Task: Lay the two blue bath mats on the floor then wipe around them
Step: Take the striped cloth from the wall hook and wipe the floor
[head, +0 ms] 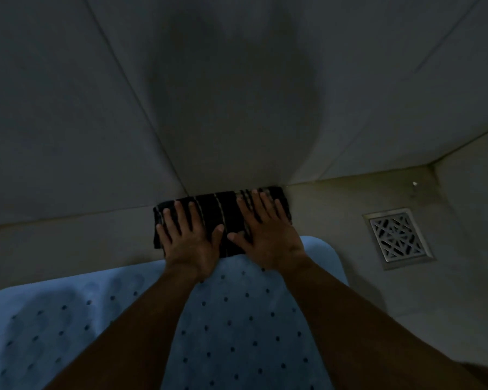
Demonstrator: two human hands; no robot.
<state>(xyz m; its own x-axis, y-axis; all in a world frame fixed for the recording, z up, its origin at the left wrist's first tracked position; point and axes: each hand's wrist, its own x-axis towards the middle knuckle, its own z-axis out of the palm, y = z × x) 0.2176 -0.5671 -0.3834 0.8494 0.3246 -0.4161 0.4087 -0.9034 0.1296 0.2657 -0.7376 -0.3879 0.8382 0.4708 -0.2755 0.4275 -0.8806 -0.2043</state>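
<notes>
A blue bath mat (237, 319) with rows of small dark holes lies flat on the floor across the lower part of the view, under my forearms. Just beyond its far edge, a folded black cloth (223, 218) with thin pale stripes lies on the floor against the foot of the wall. My left hand (189, 237) presses flat on the cloth's left half, fingers spread. On the cloth's right half my right hand (262, 235) lies flat in the same way. Neither hand curls around the cloth.
A grey tiled wall (96, 108) rises right behind the cloth. A square metal floor drain (397, 237) sits in the beige floor to the right of the mat. Bare floor (54, 246) runs along the wall to the left. The light is dim.
</notes>
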